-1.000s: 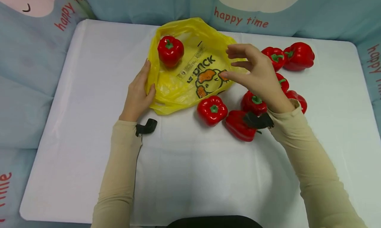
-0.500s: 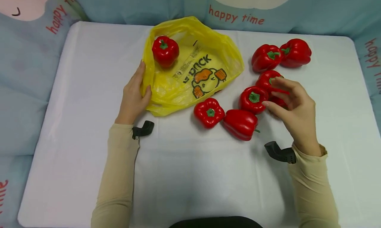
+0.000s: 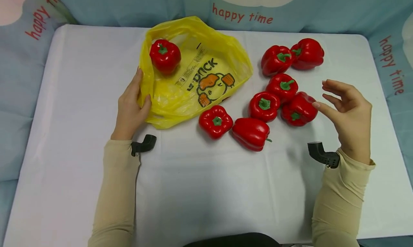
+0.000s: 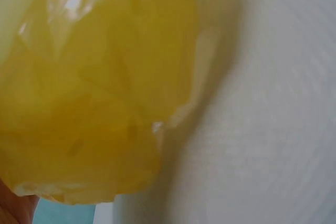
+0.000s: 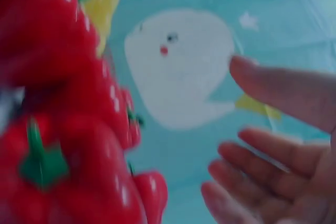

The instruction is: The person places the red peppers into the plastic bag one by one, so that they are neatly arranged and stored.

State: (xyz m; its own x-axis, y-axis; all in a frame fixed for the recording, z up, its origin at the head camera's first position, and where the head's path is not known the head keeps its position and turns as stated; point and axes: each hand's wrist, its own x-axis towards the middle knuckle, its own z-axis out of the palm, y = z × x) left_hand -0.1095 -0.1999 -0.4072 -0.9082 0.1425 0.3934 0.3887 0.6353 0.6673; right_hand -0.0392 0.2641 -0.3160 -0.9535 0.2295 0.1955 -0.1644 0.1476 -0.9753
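The head view looks into the mouth of the yellow bag (image 3: 222, 66), where a single red pepper (image 3: 165, 56) sits against the left wall beside a printed duck (image 3: 213, 87). The left wrist view shows only creased outer plastic and a sliver of the left hand (image 3: 129, 105) in its lower corner. The right wrist view settles what the head view leaves doubtful: there the thumb (image 5: 268, 85) stands apart from the peppers, though from above its tip seems to meet the rightmost one of the lower group (image 3: 299, 109). That view also catches a white whale figure (image 5: 181, 66) on the blue cloth.

The bag lies at the far edge of the white table (image 3: 206, 189), its upper rim overlapping that edge from above. Seven peppers lie loose to its right: two side by side near the far right corner, the others running down towards the bag's lower rim. The white surface stretches broadly from these to the near edge, with a strip between the right hand (image 3: 350, 114) and the right edge.

The left hand rests along the bag's left side, its thumb below; whether it pinches the plastic cannot be told. The right hand holds nothing, its thumb and fingers spread wide.
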